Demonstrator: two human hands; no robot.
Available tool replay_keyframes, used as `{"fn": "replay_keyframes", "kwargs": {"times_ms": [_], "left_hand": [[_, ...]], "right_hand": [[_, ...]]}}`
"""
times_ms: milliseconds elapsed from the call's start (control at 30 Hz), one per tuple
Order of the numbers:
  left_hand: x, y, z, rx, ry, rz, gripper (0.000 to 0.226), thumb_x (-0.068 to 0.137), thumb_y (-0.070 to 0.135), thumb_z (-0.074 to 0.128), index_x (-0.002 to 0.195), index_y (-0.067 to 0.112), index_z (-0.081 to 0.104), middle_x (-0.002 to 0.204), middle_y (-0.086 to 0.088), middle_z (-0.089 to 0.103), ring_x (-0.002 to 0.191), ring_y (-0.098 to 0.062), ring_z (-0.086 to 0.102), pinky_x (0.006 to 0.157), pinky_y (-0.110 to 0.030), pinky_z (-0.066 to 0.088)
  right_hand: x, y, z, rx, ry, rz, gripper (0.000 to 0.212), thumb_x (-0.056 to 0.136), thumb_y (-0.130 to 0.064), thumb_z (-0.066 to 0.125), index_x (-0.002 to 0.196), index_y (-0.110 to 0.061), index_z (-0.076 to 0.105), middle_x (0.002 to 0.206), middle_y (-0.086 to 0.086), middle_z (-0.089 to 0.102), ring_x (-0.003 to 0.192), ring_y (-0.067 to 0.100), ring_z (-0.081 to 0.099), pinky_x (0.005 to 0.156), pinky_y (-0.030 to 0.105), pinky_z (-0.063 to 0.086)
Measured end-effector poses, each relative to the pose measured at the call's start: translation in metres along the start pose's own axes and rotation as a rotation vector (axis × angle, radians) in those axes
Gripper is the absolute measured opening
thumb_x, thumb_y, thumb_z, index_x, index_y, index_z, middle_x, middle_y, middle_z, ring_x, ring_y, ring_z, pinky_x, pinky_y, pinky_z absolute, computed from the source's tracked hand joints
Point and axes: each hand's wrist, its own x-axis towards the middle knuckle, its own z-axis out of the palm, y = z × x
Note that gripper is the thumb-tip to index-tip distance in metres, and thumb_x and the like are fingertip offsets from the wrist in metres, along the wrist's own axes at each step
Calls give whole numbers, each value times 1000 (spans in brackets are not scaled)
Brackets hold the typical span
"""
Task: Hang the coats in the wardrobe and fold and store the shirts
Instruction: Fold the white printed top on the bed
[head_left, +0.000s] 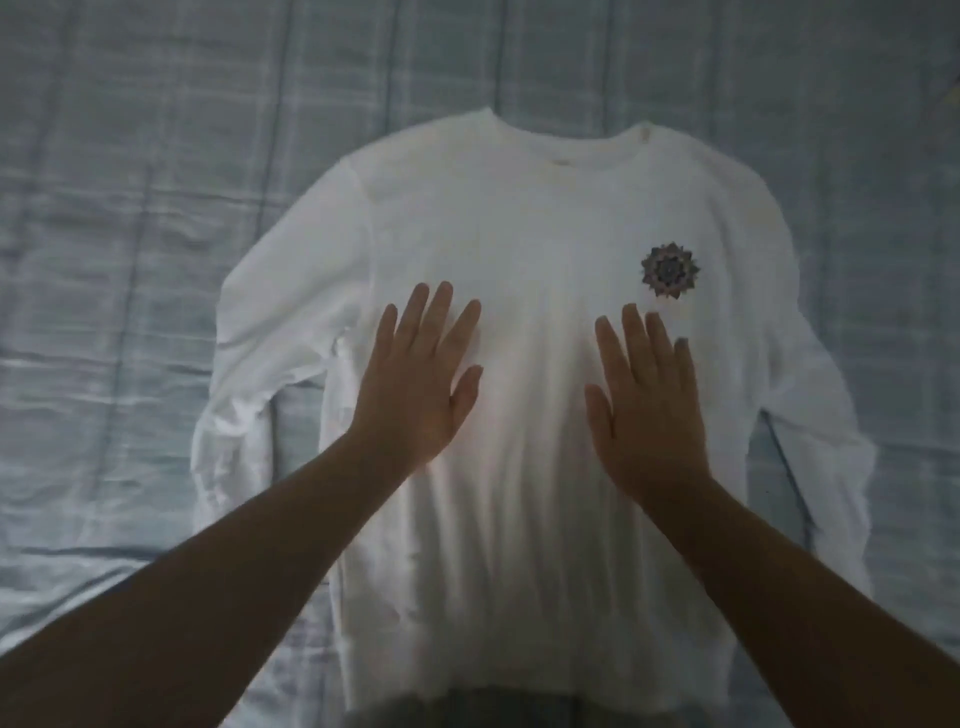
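pale blue-grey checked bedding (130, 208) fills the whole view, creased in soft ridges under dim light. on it lies the white long-sleeved shirt (519, 545), spread flat and front up, its round collar (566, 150) at the far end and its hem close to the bottom edge of the view. the sleeve on my left (260, 338) runs down beside the body of the shirt, bowed outward and rumpled toward the cuff. the sleeve on my right (831, 457) runs down the other side, with a sliver of bedding showing between it and the body. a small dark star-shaped emblem (669, 270) sits on the chest, toward my right.

both my arms reach forward, bare as far as the view shows. my left hand (421, 384) lies palm down on the chest of the shirt, fingers straight and a little fanned, thumb pointing inward; it grips nothing. my right hand (649, 405) lies palm down the same way beside it, fingers straight, the fingertips just below the emblem and not touching it. the two hands are apart, with a strip of white cloth between them. faint lengthwise folds run from there toward the hem. a darker grey band shows below the hem at the very bottom; i cannot tell what it is.
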Motion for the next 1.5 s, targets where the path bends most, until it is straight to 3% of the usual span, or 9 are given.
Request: {"fn": "replay_keyframes", "kwargs": {"times_ms": [300,600,700,800,900,967,1200,1333,1500], "left_hand": [[-158,25,52,25,-142,-49,58,105,45,24,157,22,23,163,-16,20,152,-35,10,122,-54,12],[-190,35,29,-135,-102,-88,53,105,30,31,157,21,24,165,-13,12,154,-30,4,124,-49,11],[-227,45,5,-252,-47,-323,56,95,16,55,149,16,37,159,-12,30,148,-30,24,118,-45,28],[-258,49,-4,-451,-10,-747,58,86,19,69,136,14,41,136,-15,42,122,-32,46,101,-43,43],[-259,40,-2,-772,-178,-1128,46,86,34,72,115,3,54,111,-14,61,95,-32,63,84,-41,54],[-253,35,0,-892,-322,-1161,41,89,37,69,107,0,64,98,-14,69,85,-33,68,74,-47,60],[-261,27,5,-911,-209,-1081,21,89,32,64,102,15,58,94,-9,63,81,-29,63,59,-31,48],[-284,18,4,-816,-216,-1046,19,92,33,60,104,19,58,88,-5,65,77,-25,63,60,-32,47],[-281,21,14,-633,-217,-1008,18,94,29,61,101,15,53,79,8,56,70,-12,54,57,-26,35]], "right_hand": [[-143,-25,40,-22,-230,81,63,100,-39,29,157,-15,20,164,11,15,152,29,9,120,56,11],[-167,-29,14,118,-111,164,58,98,-30,38,153,-14,29,160,12,28,149,29,20,122,50,10],[-200,-23,-9,234,21,318,47,93,-15,54,140,-7,48,144,16,48,135,34,41,114,45,29],[-226,-13,-18,324,58,723,42,85,-11,61,126,-3,55,127,20,55,119,36,49,103,40,33],[-231,-3,-18,522,-17,1145,48,85,-25,67,122,3,55,122,22,57,112,37,55,97,40,43],[-233,2,-14,625,-130,1250,49,86,-34,67,120,0,54,116,17,59,104,31,58,90,37,46],[-236,12,-9,661,-102,1267,23,93,-26,51,108,-11,43,105,12,53,92,28,52,87,42,46],[-249,19,-13,648,-54,1119,29,98,-20,47,123,-6,40,106,11,53,93,28,54,82,37,44],[-259,22,-3,559,-142,964,51,93,-20,58,137,-3,38,130,20,50,113,37,53,100,50,47]]}}
